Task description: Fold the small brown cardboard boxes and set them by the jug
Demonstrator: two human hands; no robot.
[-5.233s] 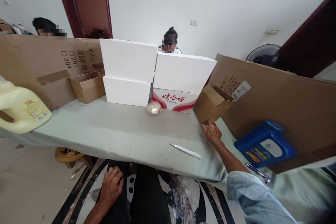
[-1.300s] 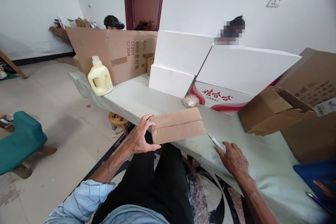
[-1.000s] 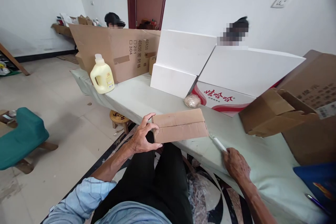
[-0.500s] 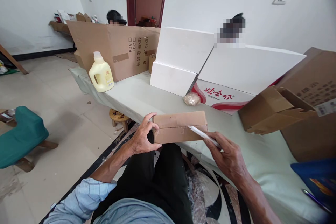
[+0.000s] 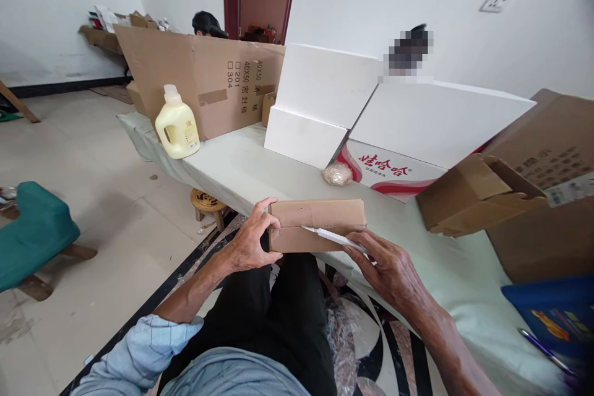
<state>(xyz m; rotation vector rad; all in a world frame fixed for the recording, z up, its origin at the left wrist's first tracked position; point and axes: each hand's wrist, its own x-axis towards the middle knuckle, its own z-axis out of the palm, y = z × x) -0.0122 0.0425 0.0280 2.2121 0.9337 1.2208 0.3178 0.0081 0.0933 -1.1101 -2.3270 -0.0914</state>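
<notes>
A small closed cardboard box (image 5: 320, 213) lies at the near edge of the table (image 5: 241, 170). My left hand (image 5: 248, 241) grips its left end, thumb on top and fingers curled round the side. My right hand (image 5: 387, 266) is closed on a white utility knife (image 5: 331, 236). The knife's tip rests on the taped seam that runs along the middle of the box's top, a little left of centre.
A yellow detergent jug (image 5: 177, 127) stands at the table's far left. White foam boxes (image 5: 325, 102) and a red-printed carton (image 5: 387, 170) line the back. An open cardboard box (image 5: 468, 195) lies right, with a blue bottle (image 5: 552, 312) and pen (image 5: 545, 352). Other people sit behind cardboard sheets.
My right hand picked the knife up off the table and brought it onto the box's seam, then slid its tip leftward. My left hand has kept its hold on the box.
</notes>
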